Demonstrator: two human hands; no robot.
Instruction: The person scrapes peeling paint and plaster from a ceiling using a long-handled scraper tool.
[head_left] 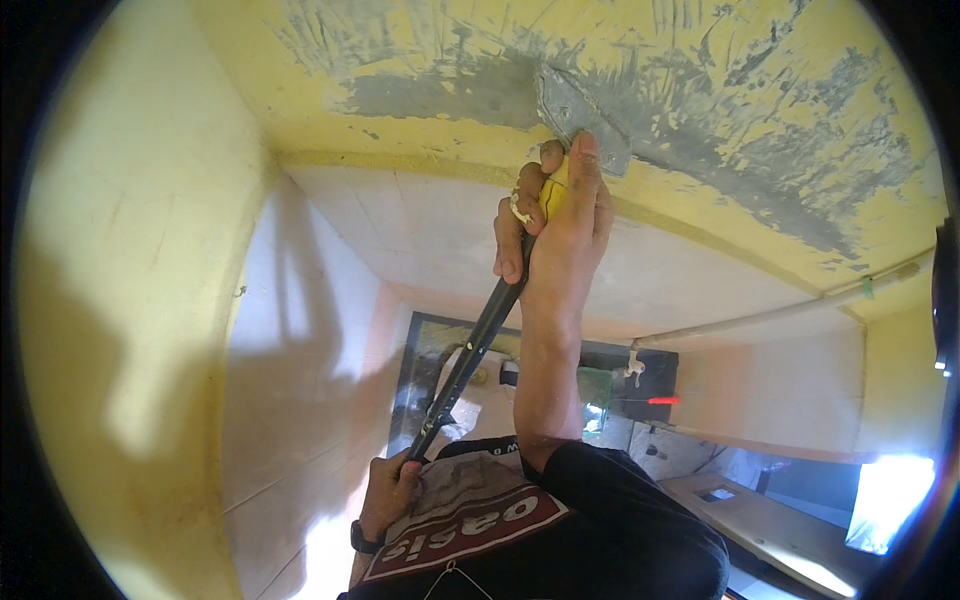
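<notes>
My right hand (560,210) is wrapped round the yellow neck of a long-handled scraper (487,325), thumb pointing up toward the blade. The scraper's flat metal blade (580,115) lies against the yellow painted wall (440,140), over a band where paint is gone and grey shows. Pale flecks stick to the fingers. Lower down, close to my shirt, my left hand (385,492) closes round the far end of the black handle; a dark watch is on that wrist. The handle slants between the two hands.
A pale pipe (780,318) with a tap (634,366) runs along the right. A red-handled tool (662,401) lies beyond my right forearm. Another yellow wall (110,300) stands on the left, and a wooden board (760,520) is at lower right.
</notes>
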